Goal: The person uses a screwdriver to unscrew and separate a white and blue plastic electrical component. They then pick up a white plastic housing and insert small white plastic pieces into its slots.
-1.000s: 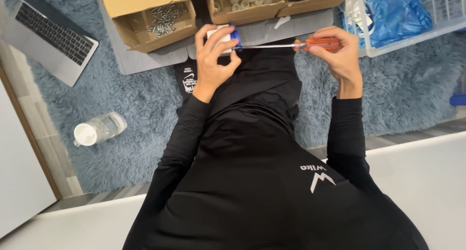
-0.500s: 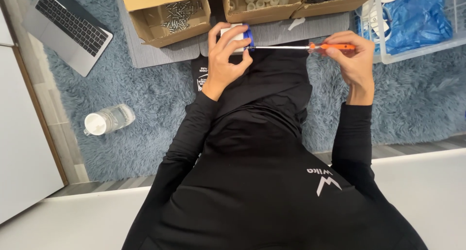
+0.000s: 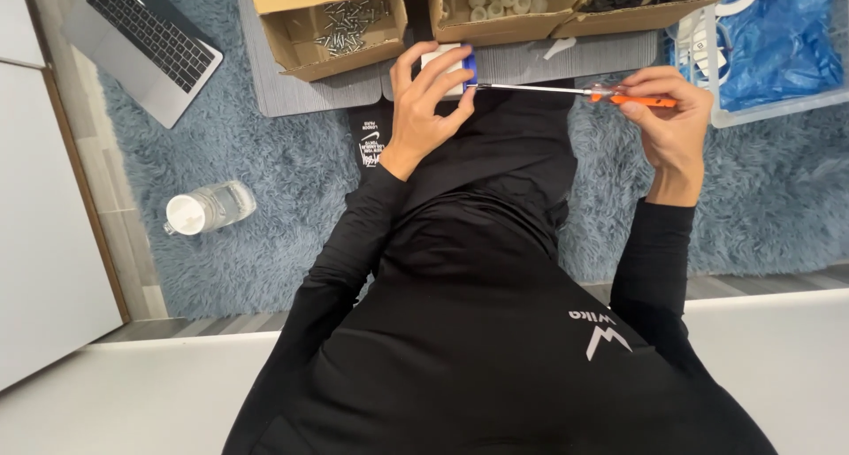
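Note:
My left hand [image 3: 424,106] grips a small white block with a blue side [image 3: 447,66], held over my lap. My right hand [image 3: 672,123] holds a screwdriver [image 3: 575,92] by its orange handle. The long metal shaft runs level to the left, and its tip meets the blue side of the block. Both arms are in black sleeves, and my black-clothed legs fill the middle of the view.
Open cardboard boxes sit ahead on a grey mat [image 3: 292,92]: one with loose screws [image 3: 340,26], one with white round parts [image 3: 500,0]. A clear bin with blue bags [image 3: 778,39] is at right. A laptop [image 3: 146,39] and a lying water bottle [image 3: 208,207] rest on the blue shaggy rug.
The view has shifted a little, so the boxes and laptop sit higher in frame. Both hands keep the same grip, with the screwdriver tip still at the block.

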